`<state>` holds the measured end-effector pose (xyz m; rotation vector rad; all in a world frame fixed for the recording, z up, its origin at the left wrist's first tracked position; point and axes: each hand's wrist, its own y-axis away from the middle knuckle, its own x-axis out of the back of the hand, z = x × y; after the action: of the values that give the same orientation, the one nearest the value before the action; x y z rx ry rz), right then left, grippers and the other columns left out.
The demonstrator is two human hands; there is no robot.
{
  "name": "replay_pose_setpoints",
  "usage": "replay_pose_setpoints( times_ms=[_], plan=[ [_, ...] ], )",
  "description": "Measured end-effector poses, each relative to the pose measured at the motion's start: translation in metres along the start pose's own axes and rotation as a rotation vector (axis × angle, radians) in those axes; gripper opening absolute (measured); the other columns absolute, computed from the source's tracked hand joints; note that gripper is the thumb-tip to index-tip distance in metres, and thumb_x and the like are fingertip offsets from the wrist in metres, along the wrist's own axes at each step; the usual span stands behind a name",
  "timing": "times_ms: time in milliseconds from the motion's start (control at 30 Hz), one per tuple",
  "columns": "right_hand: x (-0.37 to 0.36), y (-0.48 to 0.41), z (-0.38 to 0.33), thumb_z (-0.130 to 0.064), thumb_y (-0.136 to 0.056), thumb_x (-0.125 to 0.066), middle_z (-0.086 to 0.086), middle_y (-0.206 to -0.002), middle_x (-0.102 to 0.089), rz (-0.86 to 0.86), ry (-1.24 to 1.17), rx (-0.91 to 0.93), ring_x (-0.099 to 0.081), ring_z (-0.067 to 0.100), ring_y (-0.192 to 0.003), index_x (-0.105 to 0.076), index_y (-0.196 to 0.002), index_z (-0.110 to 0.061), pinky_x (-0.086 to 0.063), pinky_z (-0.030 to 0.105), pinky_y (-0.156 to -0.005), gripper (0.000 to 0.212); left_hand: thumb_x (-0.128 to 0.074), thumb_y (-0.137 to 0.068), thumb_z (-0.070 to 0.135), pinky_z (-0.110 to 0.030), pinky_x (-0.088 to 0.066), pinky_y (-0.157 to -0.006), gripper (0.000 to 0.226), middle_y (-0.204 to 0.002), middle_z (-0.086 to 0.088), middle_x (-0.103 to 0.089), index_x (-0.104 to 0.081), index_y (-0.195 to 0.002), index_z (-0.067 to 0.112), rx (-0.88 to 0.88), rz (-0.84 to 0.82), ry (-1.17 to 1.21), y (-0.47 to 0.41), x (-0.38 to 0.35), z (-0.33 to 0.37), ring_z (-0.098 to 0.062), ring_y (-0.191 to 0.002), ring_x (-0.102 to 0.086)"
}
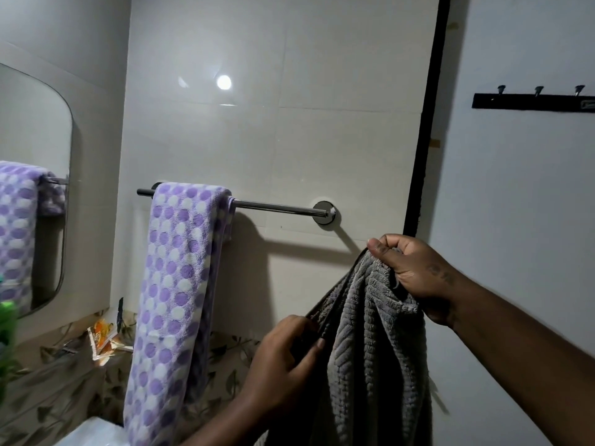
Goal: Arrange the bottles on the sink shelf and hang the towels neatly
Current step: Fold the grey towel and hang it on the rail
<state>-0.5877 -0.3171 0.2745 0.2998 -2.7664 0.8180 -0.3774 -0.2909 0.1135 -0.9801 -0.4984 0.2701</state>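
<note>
hanging folded on the rail, the dotted purple towel covers its left end; right hand and left hand both pinch the grey towel below the rail's bare right end, its bottom cut off.

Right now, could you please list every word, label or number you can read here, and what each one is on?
None can be read.
Orange packet on the counter: print too blurred to read.
Right hand: dark marks, too blurred to read.
Purple dotted towel, grey towel: no text.
</note>
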Motion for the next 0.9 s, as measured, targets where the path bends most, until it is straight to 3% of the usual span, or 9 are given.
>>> replay_pose_setpoints(
  times_ms=[167,300,400,433,533,600,733,833,900],
  plan=[
    [0.020,0.004,0.003,-0.039,-0.094,-0.065,0.014,-0.080,-0.048,-0.022,0.052,-0.076,-0.040,0.026,-0.071,-0.059,-0.085,-0.008,-0.036,0.039,-0.063,0.033,-0.053,-0.098,0.039,-0.031,-0.047,-0.065,0.018,-0.077,0.012,-0.056,-0.055,-0.087,0.024,0.052,0.143,-0.032,0.002,0.003,-0.004,-0.006,-0.071,-0.055],
    [0.034,0.008,0.005,-0.036,-0.090,-0.073,0.015,-0.071,-0.053,-0.006,0.201,-0.090,-0.047,0.027,-0.056,-0.060,-0.080,-0.008,-0.043,0.034,-0.055,0.032,-0.064,-0.092,0.024,-0.038,-0.049,-0.063,0.014,-0.073,0.010,-0.060,-0.053,-0.083,0.024,0.127,0.147,-0.019,-0.001,0.001,-0.008,-0.010,-0.067,-0.056],
    [0.042,0.010,0.001,-0.030,-0.080,-0.084,-0.010,-0.089,-0.073,0.053,0.640,0.019,-0.069,0.020,-0.084,-0.071,-0.091,-0.025,-0.052,0.032,-0.075,0.018,-0.067,-0.090,0.008,-0.036,-0.047,-0.062,0.025,-0.070,0.007,-0.060,-0.050,-0.084,0.024,0.156,0.117,0.015,-0.007,0.003,-0.002,-0.012,-0.064,-0.053],
    [0.039,0.012,-0.001,-0.030,-0.078,-0.086,-0.020,-0.094,-0.071,0.035,0.717,0.039,-0.068,0.013,-0.090,-0.072,-0.101,-0.033,-0.051,0.027,-0.079,0.028,-0.066,-0.091,0.005,-0.035,-0.046,-0.062,0.028,-0.071,0.008,-0.060,-0.049,-0.085,0.026,0.150,0.097,0.006,-0.011,0.003,0.003,-0.009,-0.063,-0.051],
    [0.014,0.019,-0.008,-0.030,-0.073,-0.090,-0.026,-0.091,-0.068,-0.225,0.653,0.052,-0.063,-0.007,-0.083,-0.066,-0.127,-0.043,-0.045,0.008,-0.076,0.060,-0.064,-0.095,0.010,-0.035,-0.046,-0.063,0.027,-0.073,0.010,-0.058,-0.045,-0.090,0.029,0.066,-0.002,-0.006,-0.027,0.000,0.028,-0.010,-0.065,-0.049],
    [-0.007,0.020,0.000,-0.023,-0.078,-0.087,-0.019,-0.115,-0.073,-0.435,0.513,0.013,-0.063,-0.013,-0.104,-0.061,-0.136,-0.037,-0.045,0.004,-0.090,0.066,-0.063,-0.096,0.008,-0.033,-0.047,-0.061,0.028,-0.076,0.012,-0.061,-0.044,-0.093,0.028,0.027,-0.069,0.022,-0.038,-0.002,0.042,-0.011,-0.070,-0.058],
    [-0.020,0.018,0.012,-0.024,-0.085,-0.082,0.000,-0.100,-0.079,-0.421,0.390,0.038,-0.073,0.010,-0.093,-0.080,-0.105,-0.022,-0.056,0.028,-0.083,0.021,-0.059,-0.096,0.006,-0.044,-0.051,-0.061,0.031,-0.080,0.004,-0.066,-0.042,-0.099,0.032,0.052,-0.088,0.015,-0.045,-0.001,0.046,-0.021,-0.071,-0.061],
    [-0.022,0.016,0.020,-0.032,-0.087,-0.079,0.001,-0.086,-0.077,-0.334,0.527,0.080,-0.073,0.023,-0.086,-0.079,-0.086,-0.023,-0.058,0.045,-0.082,0.009,-0.060,-0.099,0.018,-0.031,-0.047,-0.061,0.026,-0.083,0.009,-0.062,-0.040,-0.101,0.035,0.025,-0.103,-0.015,-0.032,-0.001,0.046,-0.009,-0.069,-0.055],
    [-0.026,0.016,0.024,-0.033,-0.088,-0.077,-0.003,-0.080,-0.076,-0.252,0.581,0.123,-0.072,0.017,-0.081,-0.077,-0.081,-0.025,-0.059,0.045,-0.082,0.010,-0.060,-0.097,0.021,-0.033,-0.048,-0.066,0.026,-0.090,0.010,-0.061,-0.039,-0.105,0.035,0.018,-0.104,-0.028,-0.022,-0.001,0.042,-0.009,-0.074,-0.056]
  ],
)
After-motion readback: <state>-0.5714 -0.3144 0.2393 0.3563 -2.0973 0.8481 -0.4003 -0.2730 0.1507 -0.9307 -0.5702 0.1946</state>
